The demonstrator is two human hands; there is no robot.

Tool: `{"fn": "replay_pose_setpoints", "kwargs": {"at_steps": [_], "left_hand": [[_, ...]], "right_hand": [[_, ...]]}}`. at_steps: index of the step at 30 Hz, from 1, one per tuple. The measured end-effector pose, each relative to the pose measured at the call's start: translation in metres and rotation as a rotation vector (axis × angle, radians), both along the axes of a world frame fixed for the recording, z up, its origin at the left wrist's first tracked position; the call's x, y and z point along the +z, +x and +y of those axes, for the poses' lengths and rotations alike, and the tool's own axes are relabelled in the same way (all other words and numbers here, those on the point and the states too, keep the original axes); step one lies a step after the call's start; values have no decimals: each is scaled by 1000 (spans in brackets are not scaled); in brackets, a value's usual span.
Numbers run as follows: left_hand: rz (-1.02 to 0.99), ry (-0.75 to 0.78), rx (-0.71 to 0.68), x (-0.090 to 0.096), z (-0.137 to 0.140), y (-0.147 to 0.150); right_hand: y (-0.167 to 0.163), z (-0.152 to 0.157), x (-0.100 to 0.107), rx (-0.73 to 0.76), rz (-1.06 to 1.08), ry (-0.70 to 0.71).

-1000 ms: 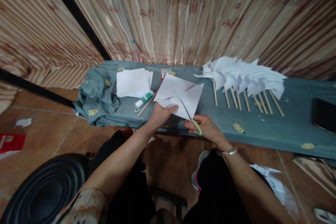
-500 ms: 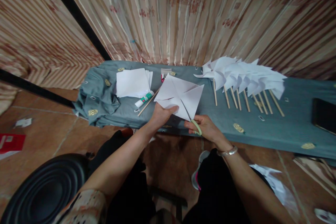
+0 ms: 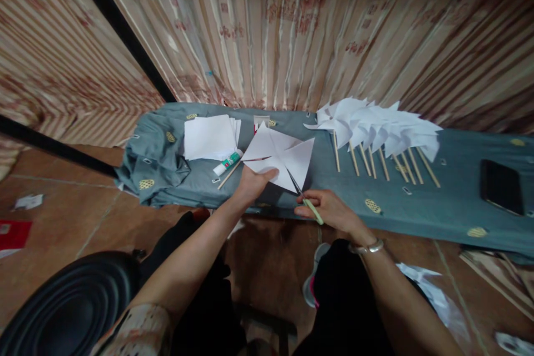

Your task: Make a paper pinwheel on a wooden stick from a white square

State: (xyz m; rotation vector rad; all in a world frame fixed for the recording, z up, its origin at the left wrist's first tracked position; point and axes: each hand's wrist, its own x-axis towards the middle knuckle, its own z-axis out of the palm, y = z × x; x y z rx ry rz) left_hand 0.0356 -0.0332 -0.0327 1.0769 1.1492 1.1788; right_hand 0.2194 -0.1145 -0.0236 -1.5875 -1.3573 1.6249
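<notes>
My left hand (image 3: 255,183) pinches a square sheet of white paper (image 3: 296,157) by its near edge, thumb on top. Slits run from the sheet's corners toward its middle. In my right hand (image 3: 323,207) is a pair of scissors (image 3: 312,210) with pale green handles; the blades lie at the slit in the near corner. Left of the sheet are a glue stick (image 3: 227,162), a thin wooden stick (image 3: 229,175) partly under the paper, and a stack of white paper (image 3: 211,137). Several white paper pinwheels (image 3: 375,122) on wooden sticks overlap in a row to the right.
A bench with a grey-green cloth (image 3: 417,208) carries these things. A dark phone (image 3: 502,186) lies at its right end, and a small red-and-clear packet (image 3: 261,121) behind the sheet. A black round stool (image 3: 70,306) stands at lower left. Patterned curtains (image 3: 267,28) hang behind.
The scissors have drawn back slightly from the slit, so more of the blades shows. My right hand has moved a little toward me; the view has shifted slightly.
</notes>
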Motion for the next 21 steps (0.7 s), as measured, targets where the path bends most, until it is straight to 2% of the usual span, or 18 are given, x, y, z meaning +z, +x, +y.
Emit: {"fn": "replay_pose_setpoints", "kwargs": {"at_steps": [3,5,8,11,18,21], "left_hand": [[4,-40,35,1,4,-3],[-11,-39,44,0,7,-5],[-51,-17,27,-2,9,-7],[-87,-19,-4,-7,7,-8],[-61,-118,-83,-21,0,-5],[-64,-183,-160,-26,0,-2]], "right_hand": [[17,-5,-1,48,-239,130],[28,-8,1,52,-477,205],[40,-10,9,42,-874,245],[45,-9,16,10,-1130,244],[35,2,20,-23,-1290,214],[32,9,18,-75,-1313,233]]}}
